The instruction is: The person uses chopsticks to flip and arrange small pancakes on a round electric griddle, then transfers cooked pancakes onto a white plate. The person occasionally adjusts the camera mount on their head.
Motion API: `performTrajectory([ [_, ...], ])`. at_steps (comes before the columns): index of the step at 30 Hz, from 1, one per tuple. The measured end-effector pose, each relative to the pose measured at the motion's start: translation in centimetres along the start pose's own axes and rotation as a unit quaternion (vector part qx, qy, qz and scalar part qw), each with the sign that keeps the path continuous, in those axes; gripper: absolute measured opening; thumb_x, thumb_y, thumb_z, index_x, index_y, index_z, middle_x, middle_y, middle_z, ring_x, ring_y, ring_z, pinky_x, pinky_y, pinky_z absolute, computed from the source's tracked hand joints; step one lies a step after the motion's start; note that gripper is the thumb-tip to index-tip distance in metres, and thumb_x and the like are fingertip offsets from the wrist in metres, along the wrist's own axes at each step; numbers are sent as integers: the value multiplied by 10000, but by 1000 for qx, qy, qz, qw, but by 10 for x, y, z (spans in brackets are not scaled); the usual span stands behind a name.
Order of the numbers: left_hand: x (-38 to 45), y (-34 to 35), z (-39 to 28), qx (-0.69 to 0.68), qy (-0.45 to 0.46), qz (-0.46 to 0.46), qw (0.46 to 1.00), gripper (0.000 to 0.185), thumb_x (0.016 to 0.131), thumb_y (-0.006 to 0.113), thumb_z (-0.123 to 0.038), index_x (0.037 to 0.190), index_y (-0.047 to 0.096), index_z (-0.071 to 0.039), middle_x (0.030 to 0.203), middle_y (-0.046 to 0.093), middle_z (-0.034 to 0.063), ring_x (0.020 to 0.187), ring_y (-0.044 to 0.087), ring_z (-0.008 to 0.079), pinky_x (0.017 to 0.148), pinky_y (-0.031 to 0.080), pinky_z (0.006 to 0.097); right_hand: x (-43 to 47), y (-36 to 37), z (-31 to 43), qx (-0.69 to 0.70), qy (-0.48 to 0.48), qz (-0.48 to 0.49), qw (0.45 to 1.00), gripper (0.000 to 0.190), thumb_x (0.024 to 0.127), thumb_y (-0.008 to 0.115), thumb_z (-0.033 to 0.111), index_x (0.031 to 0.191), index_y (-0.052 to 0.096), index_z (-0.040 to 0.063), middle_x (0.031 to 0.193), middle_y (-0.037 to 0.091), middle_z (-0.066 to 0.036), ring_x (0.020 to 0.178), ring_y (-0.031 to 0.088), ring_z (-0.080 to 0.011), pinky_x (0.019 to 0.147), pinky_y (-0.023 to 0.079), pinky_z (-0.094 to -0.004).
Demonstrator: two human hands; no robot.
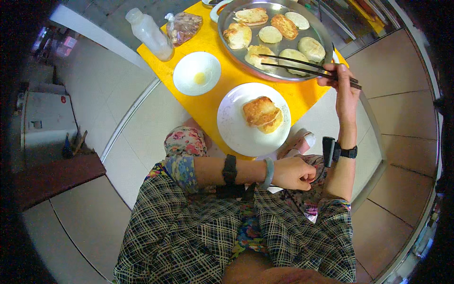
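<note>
My right hand [341,80] holds a pair of dark chopsticks [301,66] over the near right part of a wide round metal pan [260,42]. Their tips lie over a pale browned flatbread [260,56] at the pan's near side. Several more round flatbreads lie in the pan, some browned, some pale. In front of the pan, a white plate [230,131] bears browned flatbread pieces [261,110], partly overlapping. My left hand [292,173], below a pale green bangle, rests curled above my lap near the right knee; nothing is visible inside its fingers.
Left of the plate stands a white bowl [184,78] with a little yellow liquid. Behind it are a cloudy plastic bottle [150,35] and a tied plastic bag [186,28] of brown contents. The yellow table [202,106] has a corner close to my knees.
</note>
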State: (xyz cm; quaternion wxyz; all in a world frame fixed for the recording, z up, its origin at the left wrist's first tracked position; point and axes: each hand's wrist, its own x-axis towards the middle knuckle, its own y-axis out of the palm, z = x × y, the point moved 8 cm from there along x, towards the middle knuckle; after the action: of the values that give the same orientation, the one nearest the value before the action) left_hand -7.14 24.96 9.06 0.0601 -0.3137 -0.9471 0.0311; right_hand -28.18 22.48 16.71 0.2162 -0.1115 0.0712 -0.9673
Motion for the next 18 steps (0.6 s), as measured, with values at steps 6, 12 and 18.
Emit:
performTrajectory([
  [6,-1,-4,-10,4,7,-13,1000,243,859,633,-267,914,585,-34,798,674,144,755,672,310,677,511,423,7,-21,-9,81,-3,-91,993,451,1013,449,361,1040,626,-53,910,689,-157,761,688,-187,734,554,-288],
  [12,-1,-3,-5,11,7,-8,1000,234,867,622,-270,896,598,-39,787,670,137,739,668,301,680,509,420,8,22,-2,-26,-10,-7,1000,488,1023,417,380,1079,620,-60,917,692,-153,835,685,-183,760,551,-281],
  [18,-2,-5,5,16,-5,-12,1000,235,874,619,-273,904,602,-41,797,664,139,754,665,289,692,507,409,10,9,-8,-14,-29,-63,997,468,1024,425,357,1055,623,-66,873,695,-157,755,684,-178,722,560,-283],
])
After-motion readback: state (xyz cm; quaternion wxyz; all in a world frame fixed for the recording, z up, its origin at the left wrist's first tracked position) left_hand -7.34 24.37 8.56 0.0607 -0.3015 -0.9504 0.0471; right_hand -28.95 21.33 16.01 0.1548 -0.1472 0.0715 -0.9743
